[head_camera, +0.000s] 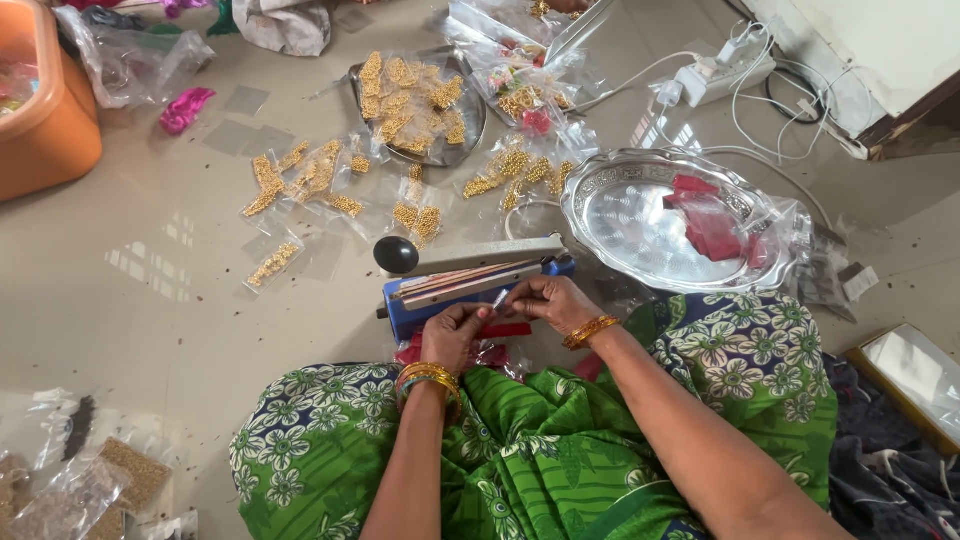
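Observation:
A blue heat sealer (470, 285) with a black knob (396, 255) lies on the floor in front of me, its arm raised. My left hand (452, 335) and my right hand (548, 300) meet at its front edge, both pinching a small clear plastic packet (497, 303) with red contents. More red packets (505, 330) lie under my hands. Gold bangles are on both wrists.
A silver tray (640, 225) with red packets sits to the right. A dark plate (470, 125) holds gold bead packets; more packets (300, 180) are scattered on the floor. An orange tub (45, 120) stands far left, a power strip (715, 75) at the back right.

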